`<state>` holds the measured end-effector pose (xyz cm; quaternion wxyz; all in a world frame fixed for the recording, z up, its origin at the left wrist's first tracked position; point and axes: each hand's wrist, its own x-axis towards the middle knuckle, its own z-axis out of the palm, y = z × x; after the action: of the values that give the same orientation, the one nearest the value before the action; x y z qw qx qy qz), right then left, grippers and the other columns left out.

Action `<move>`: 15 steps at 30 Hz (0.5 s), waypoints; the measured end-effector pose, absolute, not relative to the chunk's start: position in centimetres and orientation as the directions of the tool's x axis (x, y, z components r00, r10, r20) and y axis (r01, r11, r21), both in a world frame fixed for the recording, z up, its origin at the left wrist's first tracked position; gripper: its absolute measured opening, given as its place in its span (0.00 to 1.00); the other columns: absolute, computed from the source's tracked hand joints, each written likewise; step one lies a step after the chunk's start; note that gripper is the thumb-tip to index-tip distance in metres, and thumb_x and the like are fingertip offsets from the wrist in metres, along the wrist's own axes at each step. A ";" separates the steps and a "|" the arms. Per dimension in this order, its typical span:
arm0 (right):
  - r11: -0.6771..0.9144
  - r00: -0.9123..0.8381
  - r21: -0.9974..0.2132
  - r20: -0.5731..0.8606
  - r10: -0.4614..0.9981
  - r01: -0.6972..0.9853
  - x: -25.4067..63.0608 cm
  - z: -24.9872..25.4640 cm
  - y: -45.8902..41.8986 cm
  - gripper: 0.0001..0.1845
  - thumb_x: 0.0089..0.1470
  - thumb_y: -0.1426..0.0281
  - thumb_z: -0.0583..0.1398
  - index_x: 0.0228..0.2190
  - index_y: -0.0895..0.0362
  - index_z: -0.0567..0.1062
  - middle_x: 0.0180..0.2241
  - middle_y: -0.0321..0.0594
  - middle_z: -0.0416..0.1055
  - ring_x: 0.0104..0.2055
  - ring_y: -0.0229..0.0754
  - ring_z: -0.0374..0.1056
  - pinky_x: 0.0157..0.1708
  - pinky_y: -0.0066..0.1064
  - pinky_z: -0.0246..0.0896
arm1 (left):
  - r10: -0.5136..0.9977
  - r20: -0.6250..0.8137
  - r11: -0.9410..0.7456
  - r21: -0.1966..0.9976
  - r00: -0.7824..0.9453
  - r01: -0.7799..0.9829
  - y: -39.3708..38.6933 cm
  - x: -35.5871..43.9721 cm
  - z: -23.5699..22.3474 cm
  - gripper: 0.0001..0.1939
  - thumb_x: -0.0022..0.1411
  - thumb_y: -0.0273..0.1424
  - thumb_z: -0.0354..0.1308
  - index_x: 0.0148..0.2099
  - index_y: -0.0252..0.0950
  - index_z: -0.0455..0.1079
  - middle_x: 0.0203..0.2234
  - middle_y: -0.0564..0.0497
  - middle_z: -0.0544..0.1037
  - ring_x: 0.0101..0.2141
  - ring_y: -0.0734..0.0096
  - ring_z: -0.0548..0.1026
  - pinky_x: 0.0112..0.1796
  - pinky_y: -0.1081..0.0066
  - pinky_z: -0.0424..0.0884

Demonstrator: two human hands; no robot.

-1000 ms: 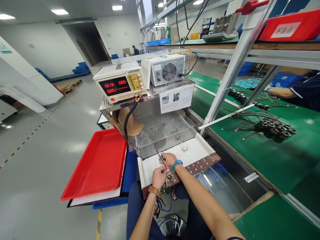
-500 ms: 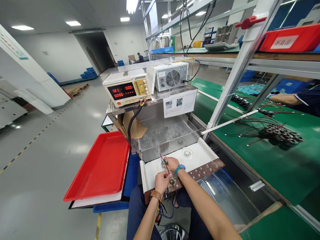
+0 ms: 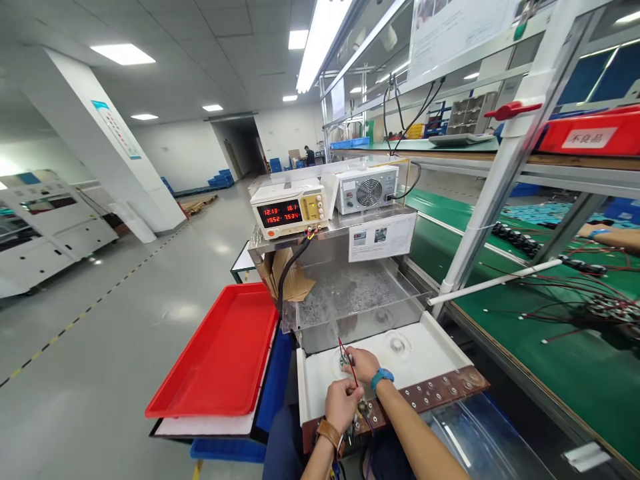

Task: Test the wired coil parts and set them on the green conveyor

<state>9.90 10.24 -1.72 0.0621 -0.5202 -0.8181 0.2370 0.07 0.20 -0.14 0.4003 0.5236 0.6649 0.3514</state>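
Centrally, circuit board [image 3: 345, 361]: small, green, partly hidden by fingers, over the white tray's [image 3: 434, 347] left half, near its far edge.
Right hand [image 3: 364, 367]: pinching the circuit board.
Left hand [image 3: 342, 403]: pinching the red wire [image 3: 355, 373] above the near edge.
Brown strip [image 3: 437, 392]: along that edge.
Clear panel [image 3: 320, 337]: standing along the far edge.
Power supply [image 3: 290, 212]: on the shelf's [image 3: 336, 231] left end, digits lit.

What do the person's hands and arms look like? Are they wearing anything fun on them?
Both hands are bare, with no gloves. Around the left hand's wrist is a wide brown band. Around the right hand's wrist is a blue band. No sleeves show on these arms.
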 end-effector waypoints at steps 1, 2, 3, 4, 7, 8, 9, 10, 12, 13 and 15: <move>0.346 -0.450 -0.453 -0.142 0.882 0.822 9.9 -1.7 10.2 0.16 0.49 0.60 0.62 0.40 0.51 0.73 0.34 0.38 0.75 0.39 0.45 0.70 0.33 0.29 0.53 | 0.978 -0.165 0.205 0.887 -0.131 0.414 0.2 0.1 -0.2 0.11 0.48 0.37 0.55 0.22 0.35 0.70 0.17 0.53 0.71 0.22 0.72 0.65 0.26 0.72 0.57; 0.345 -0.448 -0.452 -0.142 0.883 0.823 9.9 -1.6 10.2 0.16 0.48 0.60 0.62 0.40 0.51 0.73 0.34 0.38 0.75 0.40 0.45 0.70 0.33 0.29 0.53 | 0.978 -0.166 0.205 0.888 -0.129 0.413 0.2 0.1 -0.3 0.11 0.48 0.37 0.55 0.22 0.35 0.70 0.17 0.53 0.71 0.22 0.72 0.65 0.26 0.72 0.57; 0.343 -0.445 -0.452 -0.141 0.884 0.824 9.9 -1.5 10.2 0.16 0.48 0.60 0.62 0.40 0.51 0.73 0.34 0.38 0.75 0.40 0.45 0.70 0.33 0.29 0.53 | 0.978 -0.167 0.205 0.888 -0.126 0.412 0.3 0.1 -0.3 0.11 0.49 0.37 0.55 0.22 0.35 0.70 0.17 0.53 0.71 0.22 0.72 0.65 0.26 0.72 0.57; 0.342 -0.445 -0.452 -0.142 0.884 0.824 9.9 -1.5 10.2 0.16 0.48 0.60 0.62 0.40 0.51 0.73 0.34 0.38 0.75 0.40 0.45 0.70 0.33 0.29 0.53 | 0.978 -0.168 0.205 0.888 -0.125 0.411 0.3 0.1 -0.4 0.11 0.49 0.37 0.55 0.22 0.35 0.70 0.17 0.53 0.72 0.22 0.72 0.65 0.26 0.72 0.57; 0.343 -0.445 -0.445 -0.146 0.883 0.827 9.9 -1.4 10.2 0.16 0.48 0.60 0.61 0.40 0.51 0.73 0.34 0.38 0.75 0.40 0.46 0.70 0.34 0.29 0.54 | 0.977 -0.167 0.207 0.887 -0.130 0.413 0.3 0.0 -0.6 0.11 0.49 0.37 0.55 0.23 0.35 0.70 0.18 0.53 0.72 0.23 0.72 0.66 0.27 0.72 0.58; 0.349 -0.448 -0.439 -0.144 0.882 0.828 9.8 -1.4 10.2 0.16 0.49 0.60 0.61 0.40 0.51 0.73 0.35 0.39 0.75 0.40 0.46 0.70 0.34 0.30 0.54 | 0.977 -0.167 0.208 0.885 -0.133 0.416 0.3 0.0 -0.7 0.11 0.49 0.38 0.55 0.23 0.35 0.70 0.18 0.53 0.72 0.23 0.72 0.66 0.27 0.72 0.58; 0.359 -0.453 -0.431 -0.138 0.881 0.828 9.8 -1.4 10.1 0.16 0.49 0.60 0.61 0.40 0.52 0.73 0.36 0.40 0.75 0.41 0.47 0.70 0.34 0.30 0.54 | 0.977 -0.167 0.209 0.884 -0.135 0.418 0.3 0.0 -0.8 0.12 0.49 0.38 0.56 0.23 0.35 0.70 0.18 0.53 0.72 0.23 0.71 0.66 0.28 0.72 0.58; 0.370 -0.459 -0.422 -0.130 0.879 0.828 9.8 -1.4 10.1 0.17 0.49 0.61 0.60 0.41 0.52 0.73 0.37 0.41 0.75 0.42 0.48 0.70 0.35 0.31 0.55 | 0.977 -0.167 0.209 0.884 -0.134 0.419 0.3 -0.1 -0.8 0.13 0.49 0.39 0.56 0.22 0.35 0.70 0.17 0.53 0.72 0.23 0.71 0.66 0.28 0.72 0.59; 0.393 -0.471 -0.405 -0.112 0.875 0.826 9.7 -1.5 10.1 0.20 0.48 0.61 0.60 0.44 0.53 0.72 0.40 0.44 0.75 0.43 0.49 0.69 0.37 0.32 0.55 | 0.978 -0.168 0.206 0.884 -0.127 0.420 0.3 -0.1 -0.9 0.15 0.50 0.42 0.57 0.22 0.35 0.70 0.17 0.53 0.72 0.23 0.71 0.66 0.28 0.72 0.59; 0.400 -0.475 -0.399 -0.104 0.874 0.825 9.7 -1.5 10.1 0.21 0.48 0.62 0.60 0.44 0.54 0.71 0.40 0.44 0.75 0.43 0.49 0.69 0.38 0.32 0.55 | 0.978 -0.167 0.204 0.884 -0.122 0.420 0.4 -0.2 -0.9 0.16 0.50 0.43 0.57 0.23 0.35 0.71 0.17 0.53 0.72 0.23 0.70 0.67 0.28 0.72 0.59; 0.406 -0.474 -0.390 -0.094 0.875 0.827 9.7 -1.5 10.0 0.21 0.48 0.62 0.59 0.44 0.55 0.71 0.40 0.45 0.75 0.43 0.50 0.69 0.39 0.33 0.56 | 0.979 -0.168 0.200 0.885 -0.113 0.419 0.5 -0.2 -1.0 0.18 0.50 0.46 0.57 0.23 0.36 0.71 0.17 0.52 0.73 0.23 0.69 0.68 0.28 0.72 0.59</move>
<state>9.67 10.04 -1.53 0.0623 -0.5090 -0.8361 0.1950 -0.21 0.45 -0.97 0.4043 0.5293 0.6607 0.3462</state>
